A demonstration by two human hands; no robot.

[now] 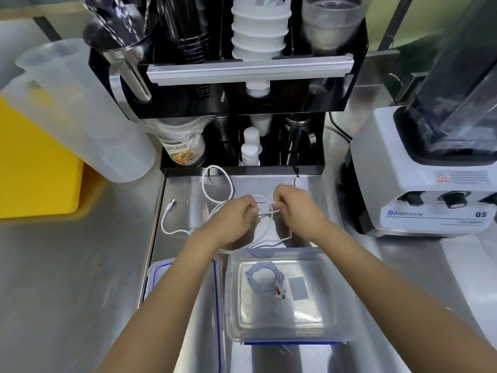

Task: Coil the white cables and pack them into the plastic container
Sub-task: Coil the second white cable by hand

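Observation:
A loose white cable lies in loops on the steel counter, one plug end out to the left. My left hand and my right hand both pinch a stretch of this cable between them, just beyond the container. The clear plastic container sits open near me. Inside it lies one coiled white cable with an orange-marked plug.
The container's clear lid with blue seal lies left of it, under my left forearm. A black cup-dispenser rack stands behind the cable. A white blender is at right, a translucent pitcher and yellow bin at left.

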